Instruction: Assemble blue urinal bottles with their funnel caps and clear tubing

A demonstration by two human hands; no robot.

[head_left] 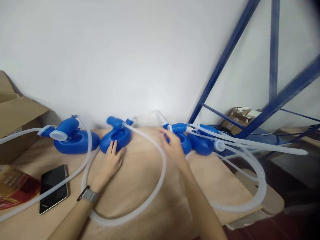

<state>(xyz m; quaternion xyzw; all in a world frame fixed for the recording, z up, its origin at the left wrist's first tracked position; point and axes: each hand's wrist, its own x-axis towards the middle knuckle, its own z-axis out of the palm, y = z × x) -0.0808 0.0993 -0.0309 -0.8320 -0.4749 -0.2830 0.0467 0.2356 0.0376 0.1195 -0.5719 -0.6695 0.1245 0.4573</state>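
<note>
4 blue bottles (126, 136), contents hidden; left hand (111, 164) touching 1.

Tube (21, 133), box (20, 108) cut off left; packet (18, 186) print blurred.

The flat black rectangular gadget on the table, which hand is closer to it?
Left. The left hand touches a curved blue plastic bottle, right of the gadget; the right hand is farther right, beside another blue bottle.
</note>
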